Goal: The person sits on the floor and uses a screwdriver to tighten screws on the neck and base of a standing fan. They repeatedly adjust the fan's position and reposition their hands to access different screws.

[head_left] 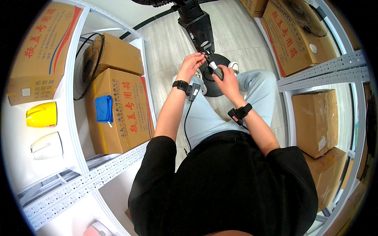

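My right hand (228, 82) is wrapped round the dark grey and white handle of a screwdriver (217, 72), whose front end points up and left at a black fan stand (199, 29). Close to that end, my left hand (191, 65) has its fingertips pinched together at the stand's lower part. Whatever lies between those fingertips is too small to make out. Below the hands, the round black base (214, 91) sits on the floor between my feet, partly hidden by my right hand and the tool.
White metal shelving (98, 177) flanks me on both sides. At left are cartons (118, 112), a fan grille (87, 67), a folded blue cloth (104, 109), and yellow (41, 114) and white (47, 146) plastic housings. More cartons (315, 120) and another grille (301, 15) stand at right.
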`<state>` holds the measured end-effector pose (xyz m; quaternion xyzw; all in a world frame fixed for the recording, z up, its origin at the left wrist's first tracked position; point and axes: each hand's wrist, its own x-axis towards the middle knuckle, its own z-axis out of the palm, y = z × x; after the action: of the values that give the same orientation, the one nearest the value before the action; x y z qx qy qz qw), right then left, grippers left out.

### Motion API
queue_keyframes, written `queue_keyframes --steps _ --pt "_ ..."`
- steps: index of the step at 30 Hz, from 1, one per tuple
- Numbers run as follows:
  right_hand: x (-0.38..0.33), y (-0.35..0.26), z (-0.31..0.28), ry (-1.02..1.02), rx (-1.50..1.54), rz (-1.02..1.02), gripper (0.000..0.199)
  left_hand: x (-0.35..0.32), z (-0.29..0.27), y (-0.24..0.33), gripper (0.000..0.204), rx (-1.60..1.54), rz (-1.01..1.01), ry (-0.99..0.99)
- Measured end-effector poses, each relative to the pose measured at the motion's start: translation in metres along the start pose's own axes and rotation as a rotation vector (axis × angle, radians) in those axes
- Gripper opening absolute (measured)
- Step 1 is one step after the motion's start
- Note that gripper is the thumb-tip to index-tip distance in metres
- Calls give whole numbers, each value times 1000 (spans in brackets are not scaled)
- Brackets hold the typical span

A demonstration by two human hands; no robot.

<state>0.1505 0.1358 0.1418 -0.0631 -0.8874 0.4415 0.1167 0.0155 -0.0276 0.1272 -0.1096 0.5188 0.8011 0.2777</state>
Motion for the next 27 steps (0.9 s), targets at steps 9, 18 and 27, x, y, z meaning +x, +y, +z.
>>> queue_keyframes --steps 9,18,27 --pt "16 17 -7 -361 746 551 36 -8 -7 7 28 19 18 19" --pt "19 14 -6 -374 1000 731 37 -20 -13 7 31 26 95 123" --pt "5 17 -10 -345 804 588 33 -29 -13 1 29 -88 104 130"
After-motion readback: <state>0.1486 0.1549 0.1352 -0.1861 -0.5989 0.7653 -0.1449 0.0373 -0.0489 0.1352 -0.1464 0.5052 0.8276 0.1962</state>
